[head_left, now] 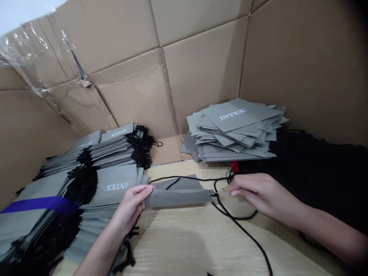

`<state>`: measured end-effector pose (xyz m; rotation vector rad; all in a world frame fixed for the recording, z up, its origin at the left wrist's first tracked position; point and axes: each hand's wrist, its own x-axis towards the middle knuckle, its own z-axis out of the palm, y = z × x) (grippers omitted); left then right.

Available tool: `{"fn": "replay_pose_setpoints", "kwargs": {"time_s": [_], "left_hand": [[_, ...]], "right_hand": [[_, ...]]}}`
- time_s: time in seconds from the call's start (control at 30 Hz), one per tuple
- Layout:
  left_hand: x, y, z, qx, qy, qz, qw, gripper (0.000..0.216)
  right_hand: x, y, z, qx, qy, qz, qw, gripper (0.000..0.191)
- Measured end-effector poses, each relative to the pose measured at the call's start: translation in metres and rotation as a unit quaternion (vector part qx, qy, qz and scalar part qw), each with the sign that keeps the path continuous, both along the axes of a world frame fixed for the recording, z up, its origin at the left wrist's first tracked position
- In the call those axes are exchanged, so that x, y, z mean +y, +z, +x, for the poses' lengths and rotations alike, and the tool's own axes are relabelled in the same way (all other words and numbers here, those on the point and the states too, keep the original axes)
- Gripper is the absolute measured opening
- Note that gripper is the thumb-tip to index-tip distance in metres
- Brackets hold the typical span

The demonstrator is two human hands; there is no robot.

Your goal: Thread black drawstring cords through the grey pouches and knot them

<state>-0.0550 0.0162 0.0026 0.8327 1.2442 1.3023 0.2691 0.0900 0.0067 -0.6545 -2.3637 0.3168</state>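
Between my hands a grey fabric pouch (178, 197) is stretched flat above the table. My left hand (133, 205) is closed on its left end, thumb on top. At the right end, my right hand (255, 191) pinches a thin, pale, see-through strip (220, 194), its kind unclear. This strip meets a black cord (244, 230) at the pouch's open edge. The cord loops around there and trails toward the table's front. Another grey piece (184, 182) lies just behind the held pouch.
A loose stack of grey INTEX pouches (235, 130) stands at the back right, beside a heap of black cords (316, 172). Corded pouches (115, 143) fill the left, one bundle under a purple band (40, 205). Cardboard walls (201, 69) enclose the wooden table (172, 245).
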Motion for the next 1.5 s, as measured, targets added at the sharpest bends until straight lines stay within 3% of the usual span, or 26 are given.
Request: {"fn": "replay_pose_setpoints", "kwargs": {"time_s": [0.2, 0.47, 0.6, 0.8, 1.13, 1.5], "left_hand": [[-0.002, 0.003, 0.006, 0.042, 0.046, 0.01, 0.998, 0.032], [-0.004, -0.004, 0.014, 0.115, 0.0, 0.032, 0.993, 0.031], [-0.003, -0.007, 0.018, 0.132, -0.005, 0.04, 0.99, 0.031], [0.0, -0.005, 0.019, 0.164, 0.01, 0.041, 0.986, 0.032], [0.002, -0.008, 0.014, 0.161, 0.033, 0.034, 0.986, 0.034], [-0.003, 0.003, 0.011, 0.264, 0.063, 0.084, 0.959, 0.028]], "right_hand": [[-0.007, -0.001, -0.007, 0.013, 0.004, -0.031, 0.999, 0.018], [-0.008, -0.01, -0.02, -0.011, -0.073, -0.152, 0.986, 0.023], [-0.007, -0.013, -0.025, 0.009, -0.079, -0.22, 0.972, 0.021], [-0.008, -0.019, -0.024, 0.008, -0.082, -0.228, 0.97, 0.028], [-0.012, -0.019, -0.026, 0.0, -0.08, -0.196, 0.977, 0.021], [-0.005, -0.013, -0.024, 0.071, -0.003, -0.288, 0.955, 0.046]]}}
